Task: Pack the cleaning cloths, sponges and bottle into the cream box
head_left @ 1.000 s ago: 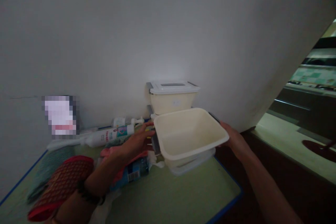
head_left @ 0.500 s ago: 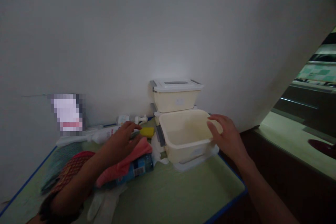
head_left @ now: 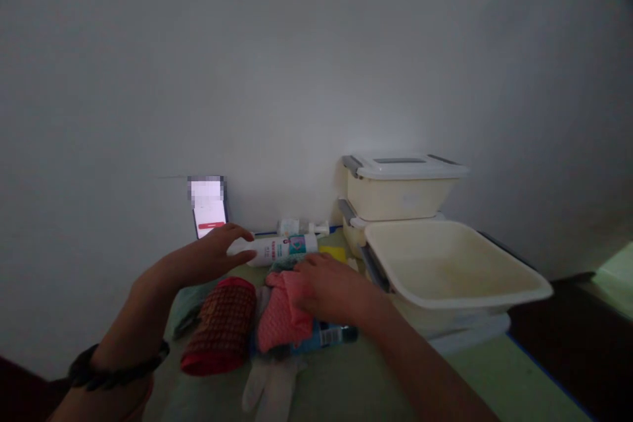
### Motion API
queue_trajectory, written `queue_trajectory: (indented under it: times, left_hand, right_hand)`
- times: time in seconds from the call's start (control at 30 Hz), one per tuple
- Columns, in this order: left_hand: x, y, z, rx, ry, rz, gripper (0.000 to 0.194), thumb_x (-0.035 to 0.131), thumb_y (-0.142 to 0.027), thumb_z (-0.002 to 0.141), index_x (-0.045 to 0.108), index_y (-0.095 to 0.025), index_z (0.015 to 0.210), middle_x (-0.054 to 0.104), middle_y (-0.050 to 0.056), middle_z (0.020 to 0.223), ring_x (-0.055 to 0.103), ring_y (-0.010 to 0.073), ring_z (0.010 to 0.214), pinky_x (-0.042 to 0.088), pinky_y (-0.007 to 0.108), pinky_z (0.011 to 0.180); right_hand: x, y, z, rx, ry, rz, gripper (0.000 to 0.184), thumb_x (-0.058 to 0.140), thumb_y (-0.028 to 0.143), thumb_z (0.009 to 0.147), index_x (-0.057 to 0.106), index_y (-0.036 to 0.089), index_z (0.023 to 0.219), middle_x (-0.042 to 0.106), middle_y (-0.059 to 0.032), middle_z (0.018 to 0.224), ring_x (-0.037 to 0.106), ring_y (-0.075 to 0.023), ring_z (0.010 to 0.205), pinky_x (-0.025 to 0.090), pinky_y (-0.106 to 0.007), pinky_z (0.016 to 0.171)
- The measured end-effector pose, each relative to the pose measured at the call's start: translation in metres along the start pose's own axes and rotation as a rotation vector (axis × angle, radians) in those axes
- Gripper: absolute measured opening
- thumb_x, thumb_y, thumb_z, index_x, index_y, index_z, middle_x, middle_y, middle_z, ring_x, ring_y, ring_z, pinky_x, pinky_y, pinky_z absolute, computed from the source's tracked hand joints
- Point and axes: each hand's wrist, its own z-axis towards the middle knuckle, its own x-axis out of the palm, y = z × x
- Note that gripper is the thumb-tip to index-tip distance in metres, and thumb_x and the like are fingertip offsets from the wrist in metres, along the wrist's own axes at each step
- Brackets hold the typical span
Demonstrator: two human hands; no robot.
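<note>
My left hand [head_left: 217,254] is open, thumb and fingers parted around the narrow end of a white bottle [head_left: 267,250] lying on its side. I cannot tell whether it touches the bottle. My right hand [head_left: 333,287] reaches over a pink cloth [head_left: 284,316], fingers stretched forward and apart from the thumb; it covers part of the cloth. Beneath the cloth lies a blue bottle [head_left: 329,336] with a barcode. A red checked roll-shaped item [head_left: 225,326] sits left of the cloth, and a white glove [head_left: 274,386] lies in front.
At right stands an open cream bin [head_left: 445,270], on what looks like a pale lid [head_left: 475,333]. Behind it, lidded bins [head_left: 405,194] are stacked against the wall. A phone [head_left: 210,211] leans on the wall at left. A clear pump bottle [head_left: 301,227] and a yellow item [head_left: 333,252] lie behind.
My right hand has left the open bin's rim and moved left to the pink cloth. My left hand has moved from above the cloth to the white bottle's narrow end. The view has turned left.
</note>
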Motion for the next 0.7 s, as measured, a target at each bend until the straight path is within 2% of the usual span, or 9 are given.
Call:
queue_trajectory:
  times: [0.07, 0.17, 0.37, 0.47, 0.57, 0.63, 0.7]
  left_hand:
    - [0.003, 0.006, 0.003, -0.044, 0.018, 0.005, 0.046, 0.042, -0.048, 0.078, 0.057, -0.014, 0.106, 0.061, 0.013, 0.110, 0.058, 0.0251, 0.096, 0.045, 0.035, 0.084]
    - [0.008, 0.012, 0.007, -0.064, 0.051, -0.027, 0.046, 0.043, -0.047, 0.079, 0.056, -0.014, 0.108, 0.062, 0.014, 0.111, 0.059, 0.0251, 0.096, 0.044, 0.036, 0.085]
    - [0.019, 0.042, 0.013, -0.167, 0.063, -0.077, 0.050, 0.043, -0.046, 0.079, 0.055, -0.011, 0.113, 0.056, 0.019, 0.120, 0.054, 0.0297, 0.108, 0.040, 0.042, 0.094]
    - [0.027, 0.054, 0.018, -0.180, 0.073, -0.095, 0.056, 0.044, -0.042, 0.080, 0.046, -0.009, 0.125, 0.050, 0.019, 0.129, 0.049, 0.0291, 0.117, 0.036, 0.041, 0.098]
    - [0.037, 0.053, 0.024, -0.137, 0.106, -0.144, 0.064, 0.051, -0.038, 0.078, 0.037, -0.013, 0.134, 0.043, 0.015, 0.138, 0.044, 0.0251, 0.123, 0.034, 0.035, 0.102]
    - [0.044, 0.049, 0.029, -0.121, 0.133, -0.169, 0.068, 0.058, -0.034, 0.073, 0.037, -0.013, 0.135, 0.041, 0.014, 0.141, 0.041, 0.0261, 0.126, 0.031, 0.035, 0.104]
    - [0.052, 0.045, 0.034, -0.125, 0.149, -0.186, 0.073, 0.063, -0.031, 0.069, 0.038, -0.013, 0.134, 0.043, 0.016, 0.139, 0.042, 0.0289, 0.125, 0.031, 0.038, 0.104]
  right_hand:
    - [0.008, -0.006, 0.021, 0.059, 0.052, -0.012, 0.038, 0.051, 0.032, 0.081, 0.060, 0.012, 0.111, 0.061, -0.0157, 0.114, 0.054, -0.0285, 0.108, 0.042, -0.040, 0.090]
    - [0.017, -0.016, 0.047, 0.115, 0.048, -0.005, 0.052, 0.048, 0.044, 0.083, 0.053, 0.010, 0.122, 0.057, -0.0189, 0.121, 0.053, -0.0311, 0.111, 0.042, -0.042, 0.090]
    - [0.030, -0.034, 0.091, 0.307, -0.011, -0.009, 0.051, 0.054, 0.030, 0.079, 0.050, 0.005, 0.124, 0.052, -0.0242, 0.121, 0.048, -0.0342, 0.114, 0.040, -0.042, 0.088]
    - [0.036, -0.040, 0.100, 0.338, -0.009, -0.010, 0.050, 0.057, 0.032, 0.078, 0.053, 0.006, 0.121, 0.051, -0.0244, 0.120, 0.045, -0.0358, 0.115, 0.039, -0.042, 0.089]
    - [0.035, -0.044, 0.099, 0.316, -0.001, 0.004, 0.046, 0.058, 0.036, 0.078, 0.057, 0.012, 0.118, 0.053, -0.0199, 0.119, 0.047, -0.0325, 0.114, 0.037, -0.039, 0.092]
    - [0.031, -0.047, 0.097, 0.320, -0.011, 0.023, 0.041, 0.052, 0.042, 0.082, 0.060, 0.016, 0.112, 0.057, -0.0161, 0.115, 0.051, -0.0285, 0.111, 0.037, -0.036, 0.093]
    - [0.028, -0.051, 0.097, 0.369, -0.053, 0.038, 0.044, 0.042, 0.046, 0.087, 0.058, 0.016, 0.115, 0.057, -0.0160, 0.117, 0.051, -0.0272, 0.112, 0.035, -0.035, 0.095]
